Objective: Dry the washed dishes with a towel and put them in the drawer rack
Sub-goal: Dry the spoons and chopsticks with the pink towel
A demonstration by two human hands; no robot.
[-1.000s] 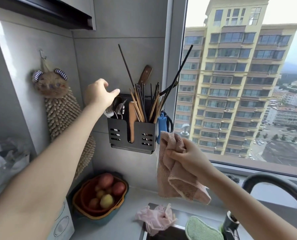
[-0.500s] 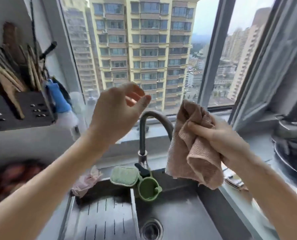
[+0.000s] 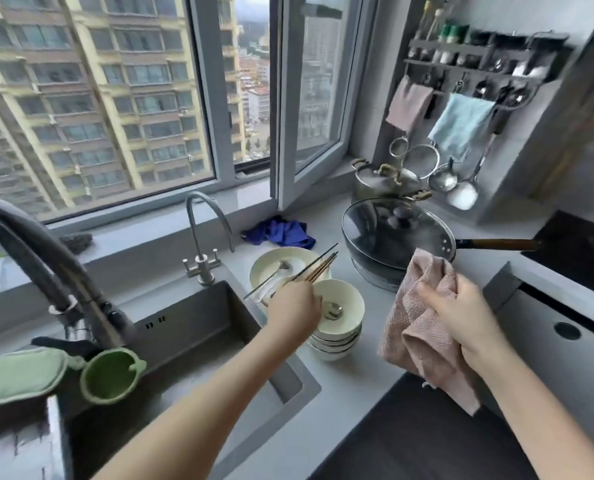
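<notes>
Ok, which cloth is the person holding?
The pink towel gripped in the right hand. The other pink cloth and the light blue cloth hang from the wall rack; the dark blue cloth lies by the window.

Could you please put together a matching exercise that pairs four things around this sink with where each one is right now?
Things:
1. chopsticks
2. pink towel
3. blue cloth
4. green sponge

Places:
A. bunched on the counter below the window
B. in the left hand
C. beside the dark tap at the sink
D. in the right hand

Pairs: 1-B, 2-D, 3-A, 4-C.
</notes>
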